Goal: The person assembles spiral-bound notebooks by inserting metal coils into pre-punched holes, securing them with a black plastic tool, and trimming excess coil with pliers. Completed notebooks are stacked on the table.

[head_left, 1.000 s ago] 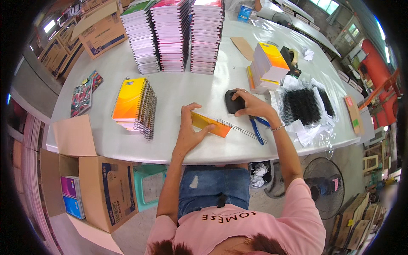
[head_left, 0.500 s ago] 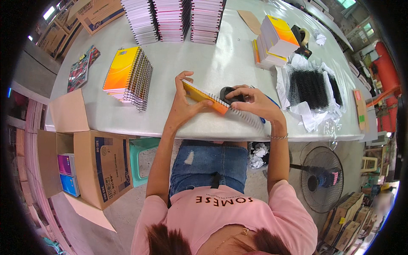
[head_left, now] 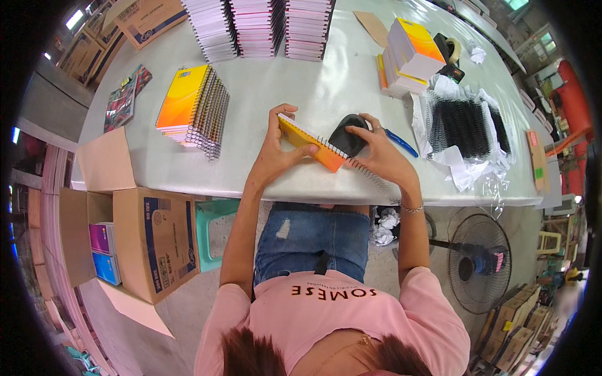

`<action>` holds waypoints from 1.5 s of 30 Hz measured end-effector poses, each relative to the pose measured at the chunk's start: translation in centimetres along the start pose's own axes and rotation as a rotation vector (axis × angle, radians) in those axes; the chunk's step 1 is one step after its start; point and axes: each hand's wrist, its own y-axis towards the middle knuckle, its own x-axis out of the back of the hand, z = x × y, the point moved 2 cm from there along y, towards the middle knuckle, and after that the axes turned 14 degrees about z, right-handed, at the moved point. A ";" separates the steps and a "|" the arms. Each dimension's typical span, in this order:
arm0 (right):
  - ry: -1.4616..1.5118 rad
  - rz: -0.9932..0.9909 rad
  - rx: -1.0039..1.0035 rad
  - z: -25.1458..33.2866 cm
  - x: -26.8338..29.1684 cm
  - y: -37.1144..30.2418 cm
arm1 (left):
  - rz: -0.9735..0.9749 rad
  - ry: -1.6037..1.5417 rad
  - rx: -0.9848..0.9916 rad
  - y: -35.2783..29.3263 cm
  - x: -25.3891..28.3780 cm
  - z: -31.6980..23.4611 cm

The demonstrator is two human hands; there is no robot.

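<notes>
Nearest, at left: open cardboard carton (head_left: 169,250) with purple and blue booklets (head_left: 103,254) inside, beside a green stool (head_left: 205,232). Nearest, at right: fan (head_left: 480,263), lower than the tabletop (head_left: 251,81).

Near edge of the tabletop, centre: left hand (head_left: 273,158) clamped on a yellow-and-orange notebook (head_left: 301,135), thumb across the cover, fingers behind; notebook tilted, contact with the tabletop unclear. Wire coil (head_left: 369,173) along the notebook's right-hand edge, loose tail trailing right toward a bracelet (head_left: 412,207). Right hand (head_left: 384,156) apart from the left, fingers bent against a rounded black device (head_left: 346,136); grip on the coil impossible to tell.

Possible faults, as judged here: missed holes, from page edges slipping under an uneven left-hand pinch; bent or stretched wire, from sideways pull on the unsupported tail; snagging, from contact between tail and bracelet; lost alignment, from a nudge to the device.

Slightly farther, at right: blue-handled tool (head_left: 401,143), partly hidden behind the right hand; then black coils (head_left: 461,128) on crumpled white paper (head_left: 464,178). Farther, at left: stack of spiral notebooks (head_left: 183,100), wire ends protruding and liable to tangle if knocked together.

Farther still, at right: yellow-covered pads (head_left: 415,53). Farthest, centre: three tall stacks of books (head_left: 257,30).
</notes>
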 end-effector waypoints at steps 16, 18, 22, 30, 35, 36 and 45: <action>0.644 0.235 0.140 2.7 3.0 -0.7 | 0.096 -0.180 0.013 -0.3 -0.1 -0.3; 0.316 0.177 -0.054 3.5 3.0 -0.1 | 0.079 -0.131 0.014 -0.2 0.1 -0.5; 0.811 0.234 0.150 3.0 2.1 -0.2 | 0.097 -0.199 0.026 -0.7 -0.2 -0.2; 0.302 0.144 -0.023 4.6 2.7 0.5 | 0.103 -0.170 -0.011 0.0 0.3 -0.1; 0.165 0.022 -0.027 3.7 1.6 1.4 | 0.147 -0.231 -0.019 -0.7 -0.1 0.1; 0.004 -0.068 -0.009 3.8 1.4 1.9 | 0.141 -0.222 -0.015 -0.4 0.2 -0.4; 0.250 -0.031 -0.039 3.3 1.8 1.2 | 0.164 -0.242 -0.007 -0.4 0.0 -0.7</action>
